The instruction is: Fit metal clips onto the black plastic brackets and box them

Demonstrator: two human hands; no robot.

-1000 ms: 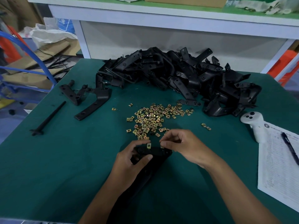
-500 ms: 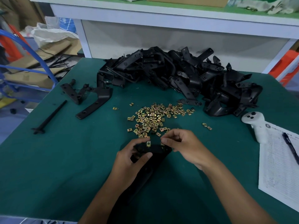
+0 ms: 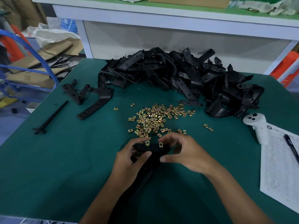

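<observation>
Progress looks early, judging from how things lie. Your left hand [image 3: 129,160] has its grip wrapped round the near end of one black bracket [image 3: 152,151], thumb curled over its top face, and the bracket's long arm runs back toward you under your wrist. Two brass-coloured clips already sit on the far edge of that bracket — the first clip [image 3: 147,142] just beyond your left fingertips, the second clip [image 3: 160,144] right at the tips of your right hand [image 3: 186,152]. The right grip is curled, forefinger and thumb closing toward that second clip; whether they actually pinch it or only press it home, you cannot tell from this view.

Just beyond both hands lies the loose clip heap [image 3: 155,118], still plentiful, with a few strays [image 3: 207,127] off to the right of your right hand. Farther out, well beyond the clips, the bracket pile [image 3: 178,75] is large and, as far as one can see, bare of clips. Two more brackets [image 3: 95,101] and a thin black rod [image 3: 51,117] lie out to the left of your left hand.

No box for finished pieces shows on the table [image 3: 64,167] — so boxing has not visibly begun. To the right sit a white controller [image 3: 257,125] and a printed sheet [image 3: 278,167] with a pen [image 3: 291,147].

My judgement: one bracket nearly clipped, almost the whole pile left.
</observation>
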